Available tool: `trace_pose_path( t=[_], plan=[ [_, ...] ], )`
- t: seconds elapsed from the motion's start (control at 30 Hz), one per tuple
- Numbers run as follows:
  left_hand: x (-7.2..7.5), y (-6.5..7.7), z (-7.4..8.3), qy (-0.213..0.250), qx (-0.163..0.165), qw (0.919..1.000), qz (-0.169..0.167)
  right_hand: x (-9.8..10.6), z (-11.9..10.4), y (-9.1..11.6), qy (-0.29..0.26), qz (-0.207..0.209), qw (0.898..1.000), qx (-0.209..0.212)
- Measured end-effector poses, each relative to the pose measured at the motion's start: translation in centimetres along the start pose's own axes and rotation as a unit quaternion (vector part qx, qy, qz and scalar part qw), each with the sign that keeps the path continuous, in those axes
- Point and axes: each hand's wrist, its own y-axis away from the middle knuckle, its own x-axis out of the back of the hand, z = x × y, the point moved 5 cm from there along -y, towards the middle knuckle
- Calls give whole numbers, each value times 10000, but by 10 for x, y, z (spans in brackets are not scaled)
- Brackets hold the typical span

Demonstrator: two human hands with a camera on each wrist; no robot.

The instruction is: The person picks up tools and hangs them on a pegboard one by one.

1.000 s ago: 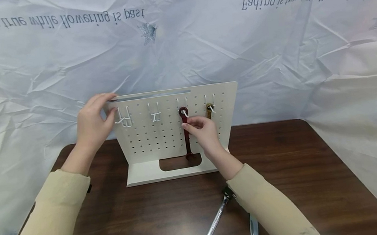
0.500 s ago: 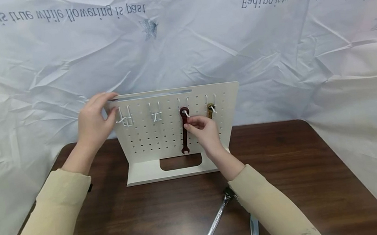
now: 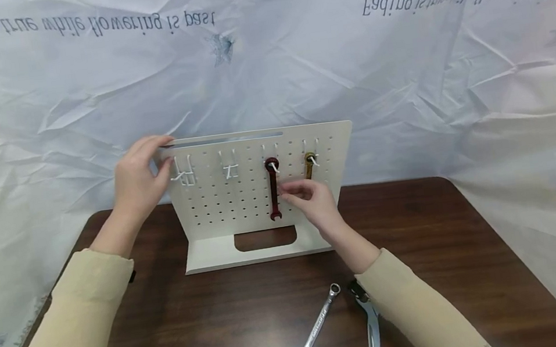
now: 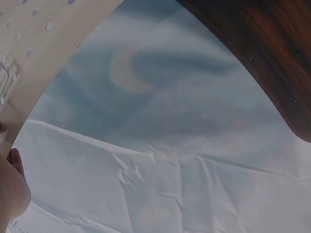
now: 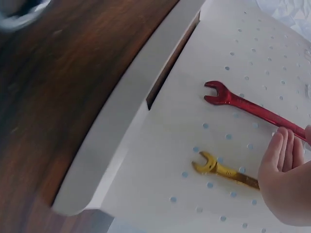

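A white pegboard (image 3: 255, 200) stands upright on the table. My left hand (image 3: 137, 177) grips its upper left corner, fingers over the top edge and thumb in front; the left wrist view catches only part of that hand (image 4: 12, 189). From a hook hangs a red wrench (image 3: 273, 191), ring end up, its open end (image 5: 218, 93) pointing down. To its right hangs a gold wrench (image 3: 309, 166), partly covered by my right hand (image 3: 315, 201) in the head view. The right fingers are beside the red wrench's shaft, not closed round it; whether they touch it is unclear.
Two more white hooks (image 3: 230, 171) sit on the board's left half. On the table in front lie a silver wrench (image 3: 315, 330) and a tool with a grey handle (image 3: 373, 334), partly under the right sleeve. A pale printed sheet (image 3: 264, 70) hangs behind.
My right hand has let go of the red wrench and drawn down and to the right. The wrench's lower end swung left, then settled nearly straight. My left hand stays put.
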Motion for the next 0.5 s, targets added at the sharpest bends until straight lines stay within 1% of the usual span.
trace_pose_path(
  t=[0.13, 0.3, 0.5],
  plan=[
    [-2, 0, -1, -26, 39, 10000, 64, 9, 9, 4, 395, -329, 9986, -92],
    [-5, -1, -1, -64, 8, 9999, 154, 23, 20, 14, 950, -707, 9929, -106],
    [-11, -2, -3, -118, -9, 9997, 230, 44, 35, 25, 1194, -1028, 9875, -61]
  ],
)
